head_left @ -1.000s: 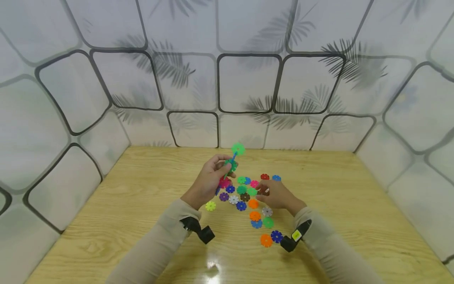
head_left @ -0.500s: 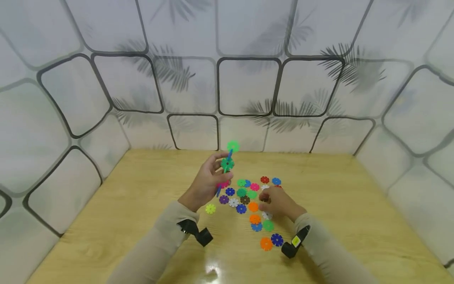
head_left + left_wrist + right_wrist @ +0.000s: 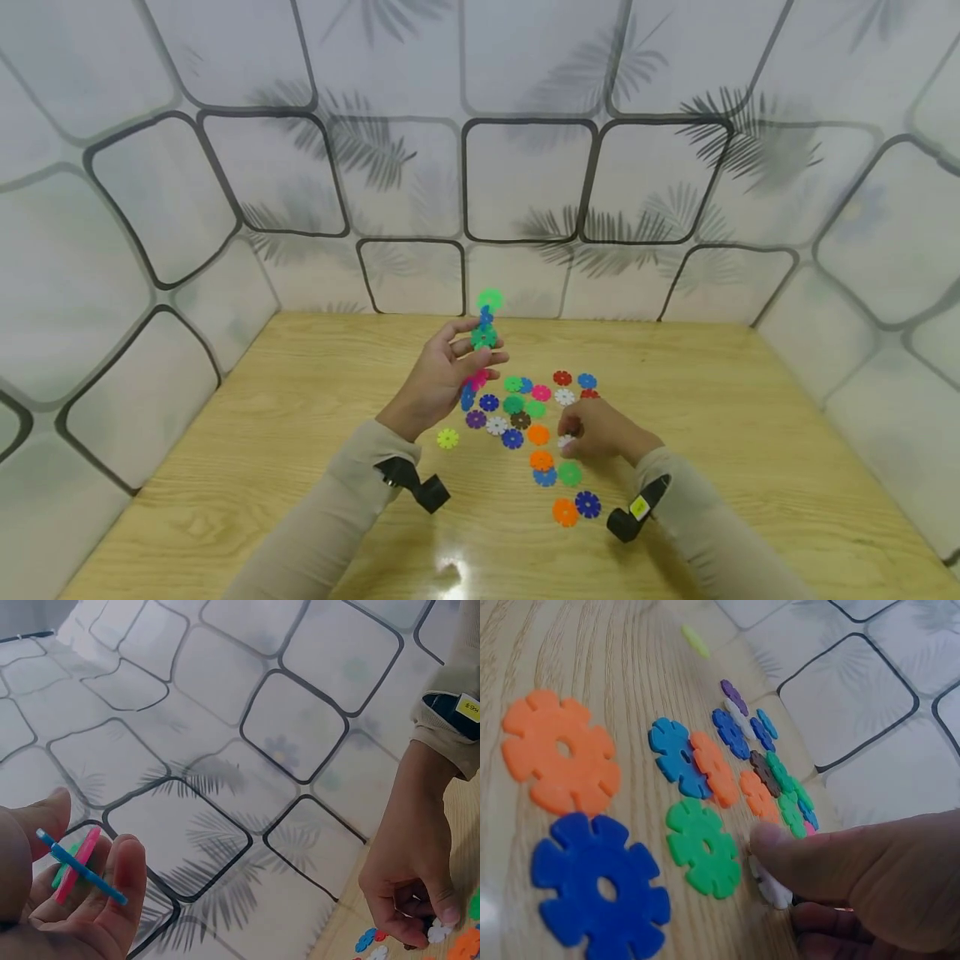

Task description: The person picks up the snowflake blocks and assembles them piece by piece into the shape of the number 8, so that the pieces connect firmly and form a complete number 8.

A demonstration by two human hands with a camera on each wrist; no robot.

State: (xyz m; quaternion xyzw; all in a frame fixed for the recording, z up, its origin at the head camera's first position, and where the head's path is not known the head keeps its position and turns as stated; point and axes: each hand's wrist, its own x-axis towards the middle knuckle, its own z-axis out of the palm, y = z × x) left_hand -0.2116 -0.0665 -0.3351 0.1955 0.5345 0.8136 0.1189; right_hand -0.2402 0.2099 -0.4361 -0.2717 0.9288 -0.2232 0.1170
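Note:
My left hand (image 3: 435,379) holds up a chain of slotted plastic discs. A light green disc (image 3: 491,299) tops it, above a blue disc (image 3: 487,317) and a teal disc (image 3: 483,337). Lower down, a pink disc (image 3: 477,379) and another blue disc (image 3: 468,397) show by the palm. In the left wrist view the pink and blue ones appear edge-on. My right hand (image 3: 603,429) is down at the table, with curled fingers and thumb pinching a white disc (image 3: 770,883). The fingers partly hide that disc.
Several loose discs lie between and in front of the hands on the wooden table (image 3: 300,467), among them an orange disc (image 3: 566,512), a dark blue disc (image 3: 588,504) and a yellow disc (image 3: 447,438). A patterned wall covering (image 3: 525,183) encloses the back and sides.
My right hand has moved toward me and slightly right, down onto the white disc. The left hand has shifted slightly left and turned its chain of discs.

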